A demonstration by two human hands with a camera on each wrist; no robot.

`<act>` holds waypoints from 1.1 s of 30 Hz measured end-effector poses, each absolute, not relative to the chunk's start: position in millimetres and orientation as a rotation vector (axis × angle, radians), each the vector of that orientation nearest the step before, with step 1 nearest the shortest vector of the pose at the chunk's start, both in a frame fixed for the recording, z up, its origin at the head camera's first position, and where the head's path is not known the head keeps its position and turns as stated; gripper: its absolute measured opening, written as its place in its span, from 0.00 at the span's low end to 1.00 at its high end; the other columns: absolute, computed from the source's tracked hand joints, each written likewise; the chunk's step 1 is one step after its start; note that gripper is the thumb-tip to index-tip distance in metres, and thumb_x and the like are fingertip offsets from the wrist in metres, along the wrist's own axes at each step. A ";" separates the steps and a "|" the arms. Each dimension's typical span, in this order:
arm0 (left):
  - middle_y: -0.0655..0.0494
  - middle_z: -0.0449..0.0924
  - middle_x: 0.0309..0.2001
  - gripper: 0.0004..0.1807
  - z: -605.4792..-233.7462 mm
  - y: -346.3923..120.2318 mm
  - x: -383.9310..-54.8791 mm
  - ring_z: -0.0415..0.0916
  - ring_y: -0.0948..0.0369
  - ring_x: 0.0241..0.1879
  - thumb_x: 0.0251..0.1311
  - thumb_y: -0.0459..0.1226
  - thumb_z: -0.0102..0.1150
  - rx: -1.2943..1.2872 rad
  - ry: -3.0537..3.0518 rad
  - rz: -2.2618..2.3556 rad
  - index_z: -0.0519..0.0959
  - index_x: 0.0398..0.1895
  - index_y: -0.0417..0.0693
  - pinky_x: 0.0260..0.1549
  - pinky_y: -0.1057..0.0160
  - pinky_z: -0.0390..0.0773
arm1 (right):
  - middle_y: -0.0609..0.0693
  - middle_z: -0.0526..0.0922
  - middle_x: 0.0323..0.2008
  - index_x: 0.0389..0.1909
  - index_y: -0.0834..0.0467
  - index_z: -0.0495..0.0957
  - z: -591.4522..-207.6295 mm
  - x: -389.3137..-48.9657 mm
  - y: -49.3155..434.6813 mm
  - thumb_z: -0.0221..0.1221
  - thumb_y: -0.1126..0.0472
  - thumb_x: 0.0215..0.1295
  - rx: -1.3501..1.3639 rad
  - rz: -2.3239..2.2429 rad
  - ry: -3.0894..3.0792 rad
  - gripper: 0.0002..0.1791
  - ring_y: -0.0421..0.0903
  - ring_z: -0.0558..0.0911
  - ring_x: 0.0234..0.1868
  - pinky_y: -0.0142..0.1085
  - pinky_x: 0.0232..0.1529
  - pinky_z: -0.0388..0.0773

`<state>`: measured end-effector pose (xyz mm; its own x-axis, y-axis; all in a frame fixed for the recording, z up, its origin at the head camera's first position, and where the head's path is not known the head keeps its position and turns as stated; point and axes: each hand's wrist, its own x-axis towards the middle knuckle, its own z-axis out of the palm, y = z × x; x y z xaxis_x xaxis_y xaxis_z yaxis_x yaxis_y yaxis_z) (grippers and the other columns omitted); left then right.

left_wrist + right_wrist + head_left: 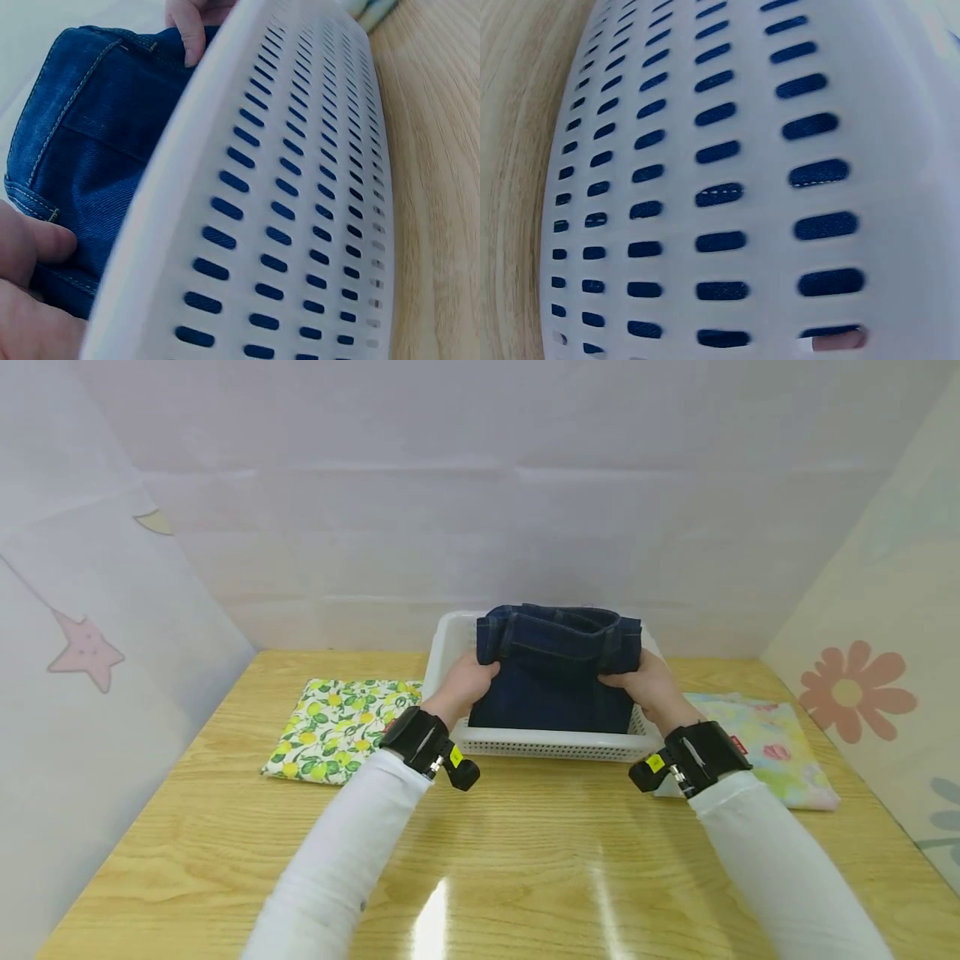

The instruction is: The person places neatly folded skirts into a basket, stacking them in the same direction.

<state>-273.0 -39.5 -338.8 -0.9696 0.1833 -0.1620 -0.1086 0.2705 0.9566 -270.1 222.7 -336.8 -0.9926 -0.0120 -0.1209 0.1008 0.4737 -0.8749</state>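
While hands grip it, denim garment, waistband up, long axis crosswise

garment in basket on table | first cloth basket-left | second cloth basket-right

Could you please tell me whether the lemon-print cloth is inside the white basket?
No, the head view shows the lemon-print cloth lying on the wooden table, to the left of the white basket.

Lemon-print fabric on wooden table
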 end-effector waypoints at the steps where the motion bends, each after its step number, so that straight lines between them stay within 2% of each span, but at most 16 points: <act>1: 0.45 0.70 0.61 0.22 -340.1 -39.2 -273.6 0.69 0.49 0.60 0.73 0.38 0.41 0.066 2.310 1.746 0.64 0.67 0.43 0.59 0.51 0.70 | 0.68 0.53 0.70 0.71 0.69 0.46 -337.7 -270.2 223.1 0.58 0.65 0.63 0.088 -1.535 2.606 0.41 0.67 0.57 0.69 0.54 0.69 0.57; 7: 0.46 0.60 0.69 0.28 -348.4 -38.5 -276.1 0.60 0.48 0.67 0.72 0.36 0.41 0.026 2.322 1.738 0.53 0.73 0.46 0.66 0.49 0.61 | 0.69 0.55 0.69 0.72 0.68 0.45 -339.0 -269.6 221.2 0.55 0.63 0.67 0.083 -1.459 2.600 0.39 0.67 0.57 0.69 0.55 0.68 0.58; 12: 0.45 0.61 0.68 0.26 -351.6 -38.0 -276.8 0.60 0.47 0.67 0.72 0.36 0.41 0.002 2.348 1.726 0.56 0.72 0.45 0.66 0.50 0.62 | 0.70 0.56 0.69 0.72 0.67 0.44 -338.6 -269.3 218.4 0.53 0.62 0.69 0.081 -1.441 2.571 0.38 0.67 0.58 0.68 0.55 0.68 0.58; 17: 0.45 0.60 0.69 0.27 -352.8 -36.6 -276.9 0.59 0.48 0.68 0.72 0.36 0.41 0.025 2.395 1.682 0.54 0.73 0.44 0.66 0.50 0.61 | 0.70 0.49 0.71 0.73 0.67 0.36 -340.2 -269.3 218.0 0.53 0.61 0.68 0.090 -1.402 2.538 0.43 0.67 0.53 0.70 0.56 0.69 0.55; 21: 0.47 0.52 0.73 0.30 -353.9 -37.1 -277.4 0.52 0.48 0.71 0.72 0.35 0.40 -0.005 2.366 1.685 0.49 0.74 0.46 0.69 0.50 0.56 | 0.70 0.42 0.72 0.73 0.67 0.32 -342.3 -269.5 219.1 0.54 0.60 0.67 0.067 -1.335 2.543 0.46 0.69 0.48 0.71 0.58 0.68 0.53; 25: 0.47 0.50 0.74 0.29 -353.4 -38.6 -277.7 0.49 0.49 0.72 0.71 0.32 0.40 -0.009 2.331 1.678 0.51 0.74 0.47 0.69 0.49 0.55 | 0.71 0.35 0.72 0.72 0.67 0.27 -344.0 -269.2 220.2 0.55 0.62 0.65 0.022 -1.208 2.536 0.50 0.69 0.44 0.71 0.60 0.68 0.50; 28: 0.48 0.51 0.74 0.31 -352.6 -39.4 -277.9 0.49 0.49 0.72 0.69 0.30 0.42 0.038 2.354 1.611 0.52 0.74 0.47 0.69 0.50 0.55 | 0.71 0.33 0.72 0.72 0.66 0.26 -344.4 -267.8 220.5 0.56 0.64 0.64 -0.022 -1.148 2.506 0.52 0.70 0.42 0.71 0.61 0.68 0.49; 33: 0.49 0.42 0.76 0.35 -353.3 -40.5 -279.0 0.42 0.51 0.74 0.69 0.34 0.45 0.048 2.368 1.520 0.43 0.75 0.47 0.70 0.52 0.52 | 0.69 0.32 0.72 0.72 0.65 0.26 -344.0 -265.5 219.7 0.57 0.63 0.63 -0.046 -1.108 2.482 0.52 0.70 0.41 0.71 0.61 0.68 0.49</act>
<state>-279.0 -40.5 -353.3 -0.9464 0.2018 -0.2524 -0.1454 0.4314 0.8903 -265.5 219.7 -344.0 -0.9112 -0.1973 -0.3617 0.1377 0.6816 -0.7187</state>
